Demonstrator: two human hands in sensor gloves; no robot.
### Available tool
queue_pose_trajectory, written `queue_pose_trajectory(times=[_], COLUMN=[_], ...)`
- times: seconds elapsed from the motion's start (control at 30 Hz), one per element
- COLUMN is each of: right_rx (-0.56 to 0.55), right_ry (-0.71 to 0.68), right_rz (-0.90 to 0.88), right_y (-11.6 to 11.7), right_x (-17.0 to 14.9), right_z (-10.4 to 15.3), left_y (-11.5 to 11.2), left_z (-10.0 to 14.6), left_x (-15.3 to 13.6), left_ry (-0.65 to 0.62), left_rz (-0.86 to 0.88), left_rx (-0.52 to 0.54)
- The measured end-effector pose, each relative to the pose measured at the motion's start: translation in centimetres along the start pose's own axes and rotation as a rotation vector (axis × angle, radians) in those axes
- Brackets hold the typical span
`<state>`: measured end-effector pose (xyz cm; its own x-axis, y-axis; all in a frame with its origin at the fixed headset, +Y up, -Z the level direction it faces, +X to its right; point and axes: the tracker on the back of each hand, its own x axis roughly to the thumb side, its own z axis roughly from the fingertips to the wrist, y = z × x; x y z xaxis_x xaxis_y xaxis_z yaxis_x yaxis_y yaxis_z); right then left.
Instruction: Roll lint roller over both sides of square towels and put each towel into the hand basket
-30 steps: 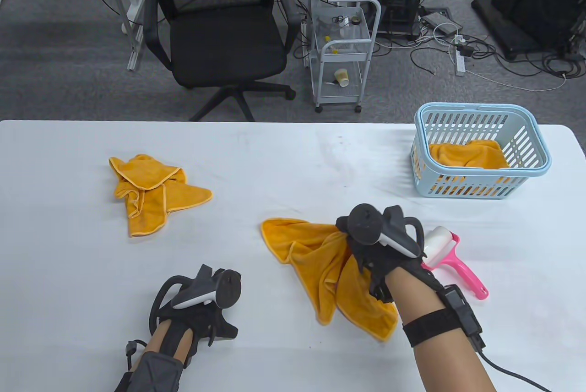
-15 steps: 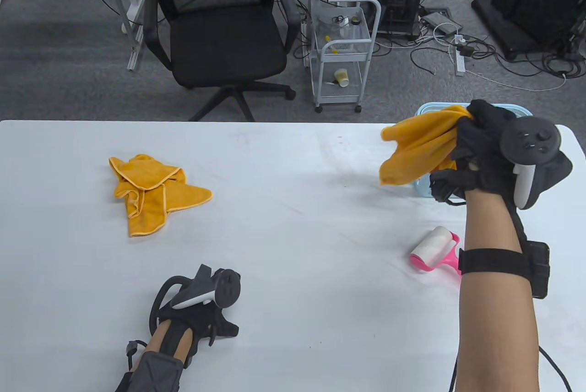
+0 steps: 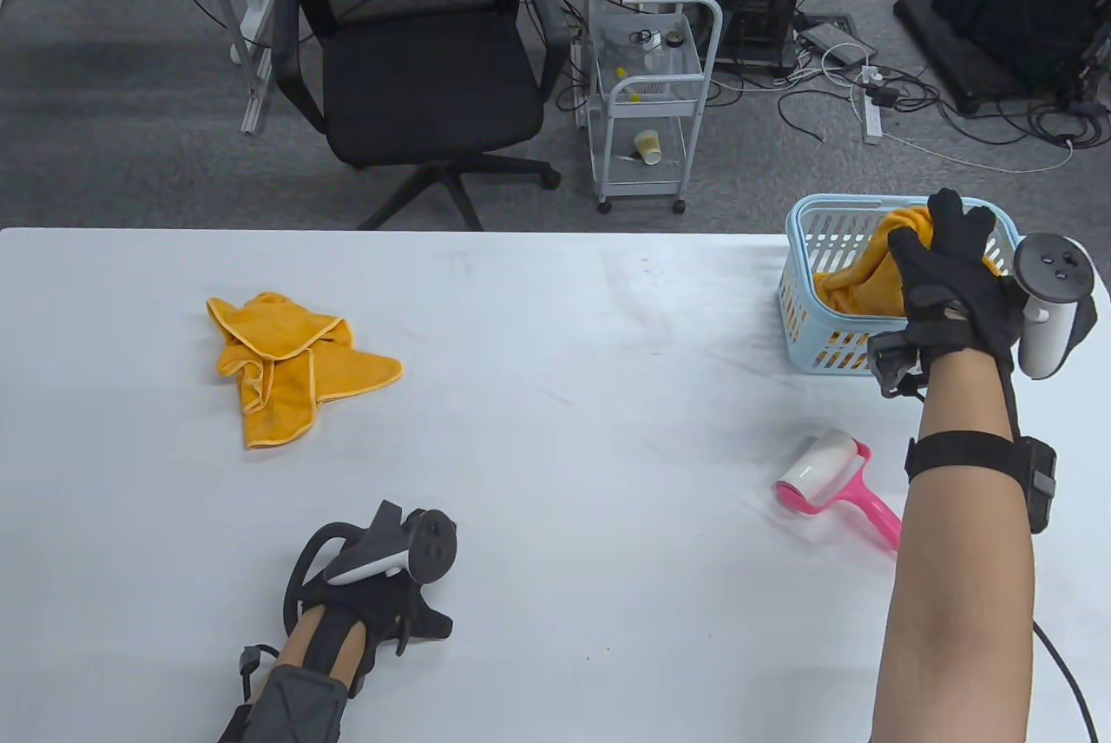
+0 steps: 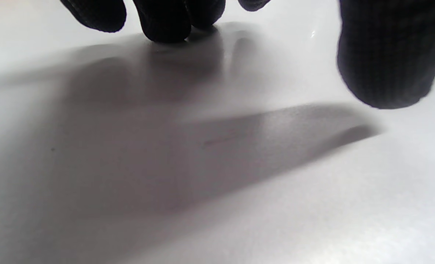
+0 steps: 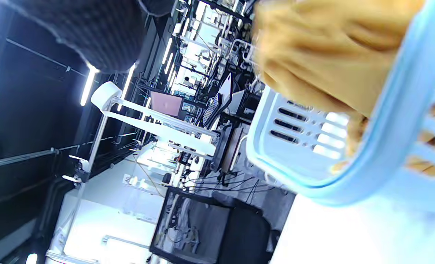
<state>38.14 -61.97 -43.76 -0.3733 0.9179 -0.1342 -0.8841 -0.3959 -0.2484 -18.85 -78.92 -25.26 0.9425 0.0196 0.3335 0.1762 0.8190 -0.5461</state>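
The right hand [image 3: 950, 283] is lowering an orange towel [image 3: 868, 274] into the blue basket [image 3: 803, 318], fingers loosening on the cloth (whether it grips I cannot tell), while the left hand [image 3: 373, 595] rests relaxed and empty on the bench [image 3: 564, 361]; next, I judge, it must let go and fetch the crumpled towel [image 3: 286, 361], with the lint roller [image 3: 833, 483] lying by the basket.

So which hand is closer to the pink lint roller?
Right. The right hand is over the light blue plastic basket, just beyond the pink lint roller; the left hand rests far across the white table.
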Motion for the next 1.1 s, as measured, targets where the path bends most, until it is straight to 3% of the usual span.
queue_pose_trajectory(times=[0.23,0.57,0.77,0.9,1.1], right_rx=[0.065,0.117,0.086,0.055,0.115], right_ry=[-0.052,-0.324,-0.399,-0.428,-0.403], right_rz=[0.165,0.557,0.721,0.794,0.855], right_y=[2.6,10.9,13.9,15.1,16.0], right_x=[0.3,1.0,-1.0,-3.0,-5.6], right_z=[3.3,14.2,19.3,20.9,20.7], left_y=[0.0,0.0,0.0,0.0,0.4], left_z=[0.0,0.0,0.0,0.0,0.2], left_x=[0.0,0.0,-0.1,-0.1,-0.9], left_ry=[0.005,0.005,0.013,0.018,0.036], left_rz=[-0.001,0.012,0.011,0.017,0.053], left_rx=[0.001,0.006,0.010,0.013,0.076])
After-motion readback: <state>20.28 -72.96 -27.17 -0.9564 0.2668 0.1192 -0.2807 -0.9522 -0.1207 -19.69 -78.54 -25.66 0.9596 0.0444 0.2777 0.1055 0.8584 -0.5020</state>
